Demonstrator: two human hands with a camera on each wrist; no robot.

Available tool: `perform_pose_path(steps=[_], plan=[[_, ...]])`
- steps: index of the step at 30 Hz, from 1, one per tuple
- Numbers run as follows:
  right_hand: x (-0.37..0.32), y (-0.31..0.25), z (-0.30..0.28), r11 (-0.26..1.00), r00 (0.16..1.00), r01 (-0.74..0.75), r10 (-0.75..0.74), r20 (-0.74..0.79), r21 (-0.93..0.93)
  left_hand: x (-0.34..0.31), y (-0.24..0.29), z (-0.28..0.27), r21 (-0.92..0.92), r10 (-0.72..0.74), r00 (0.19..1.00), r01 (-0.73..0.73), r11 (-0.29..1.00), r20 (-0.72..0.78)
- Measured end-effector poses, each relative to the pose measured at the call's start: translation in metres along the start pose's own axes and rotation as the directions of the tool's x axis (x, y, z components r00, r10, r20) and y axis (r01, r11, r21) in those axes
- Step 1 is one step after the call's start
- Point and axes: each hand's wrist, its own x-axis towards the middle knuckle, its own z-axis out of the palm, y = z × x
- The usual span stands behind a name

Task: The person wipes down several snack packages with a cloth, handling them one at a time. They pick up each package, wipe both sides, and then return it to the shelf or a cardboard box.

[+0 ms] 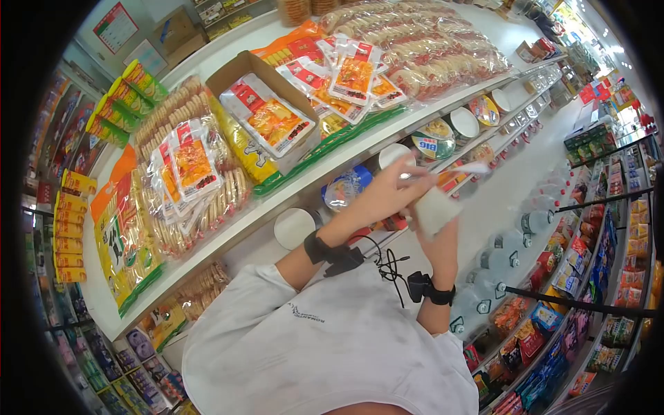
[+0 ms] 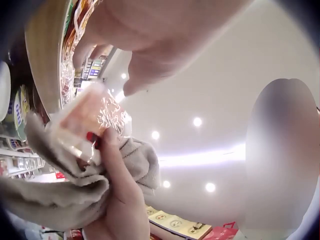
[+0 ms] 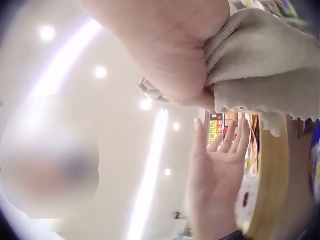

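A pale grey cloth (image 1: 436, 211) (image 2: 70, 192) (image 3: 265, 60) is bunched in my right hand (image 1: 440, 242) (image 2: 122, 200) (image 3: 170, 50). Between that thumb and the cloth, the left wrist view shows a clear shiny packet (image 2: 85, 117) with reddish contents, pinched there. My left hand (image 1: 394, 190) (image 2: 170, 35) (image 3: 217, 175) is beside the cloth, fingers spread and holding nothing in the right wrist view. A blurred whitish thing (image 1: 470, 168) juts out beyond the hands in the head view; what it is I cannot tell.
A white shelf edge (image 1: 277, 202) runs in front of me, bearing an open cardboard box (image 1: 228, 72), loose flat packets (image 1: 353, 72) and bagged snacks (image 1: 443, 48). Bowl-shaped tubs (image 1: 346, 187) stand on the level below. Large clear bottles (image 1: 494, 259) line the floor at right.
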Motion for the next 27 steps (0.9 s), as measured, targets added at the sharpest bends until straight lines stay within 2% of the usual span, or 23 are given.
perform_pose_path(steps=[1, 2, 5, 6, 8, 11, 12, 15, 16, 17, 19, 21, 23, 25, 27], plan=[[-0.002, 0.002, 0.001, 0.939, 0.970, 0.243, -0.234, 0.067, -0.243, -0.003, 0.003, 0.000, -0.008, -0.128, 0.981, 0.130, 0.991, 0.143], [-0.002, 0.001, 0.008, 0.942, 0.967, 0.251, -0.252, 0.022, -0.222, -0.002, 0.004, -0.001, -0.032, -0.069, 0.980, 0.077, 0.997, 0.186], [0.002, -0.008, 0.006, 0.987, 0.989, 0.148, -0.147, -0.024, 0.065, -0.003, 0.006, -0.012, -0.032, -0.297, 0.940, 0.306, 0.951, 0.170], [0.000, -0.016, 0.000, 0.985, 1.000, -0.003, 0.003, 0.001, 0.171, -0.002, -0.002, -0.012, -0.117, -0.220, 0.968, 0.234, 0.965, 0.118], [-0.002, -0.038, -0.014, 0.883, 0.954, -0.299, 0.284, 0.096, 0.362, 0.002, -0.019, -0.010, -0.268, -0.072, 0.997, 0.068, 0.961, -0.005], [-0.011, -0.028, -0.012, 0.867, 0.953, -0.253, 0.299, -0.041, 0.430, 0.009, -0.002, -0.022, -0.229, -0.188, 0.982, 0.185, 0.956, 0.008], [-0.013, -0.025, -0.013, 0.871, 0.947, -0.268, 0.318, -0.055, 0.412, 0.017, 0.000, -0.032, -0.093, -0.182, 0.981, 0.188, 0.978, 0.068], [-0.017, -0.024, -0.017, 0.870, 0.928, -0.312, 0.365, -0.073, 0.382, 0.037, 0.012, -0.047, 0.116, 0.037, 0.999, -0.036, 0.993, -0.010], [-0.018, -0.026, -0.018, 0.860, 0.922, -0.330, 0.382, -0.062, 0.388, 0.046, 0.017, -0.049, 0.215, 0.163, 0.979, -0.135, 0.967, -0.119], [-0.019, -0.027, -0.018, 0.850, 0.915, -0.350, 0.400, -0.050, 0.393, 0.056, 0.025, -0.055, 0.425, 0.292, 0.925, -0.170, 0.889, -0.242], [-0.023, -0.024, -0.013, 0.830, 0.913, -0.334, 0.403, -0.065, 0.447, 0.071, 0.045, -0.066, 0.779, 0.577, 0.732, -0.101, 0.619, -0.364], [-0.030, -0.016, -0.009, 0.821, 0.914, -0.325, 0.400, -0.068, 0.469, 0.074, 0.052, -0.067, 0.893, 0.793, 0.511, -0.098, 0.439, -0.333], [-0.034, -0.008, -0.008, 0.826, 0.921, -0.314, 0.385, -0.063, 0.467, 0.067, 0.066, -0.066, 0.925, 0.853, 0.437, -0.109, 0.364, -0.284], [-0.032, -0.006, -0.010, 0.859, 0.932, -0.285, 0.351, -0.084, 0.426, 0.043, 0.081, -0.069, 0.896, 0.795, 0.549, -0.172, 0.410, -0.258], [-0.035, -0.007, -0.010, 0.857, 0.928, -0.296, 0.363, -0.087, 0.422, 0.028, 0.081, -0.090, 0.926, 0.759, 0.604, -0.087, 0.367, -0.243]])
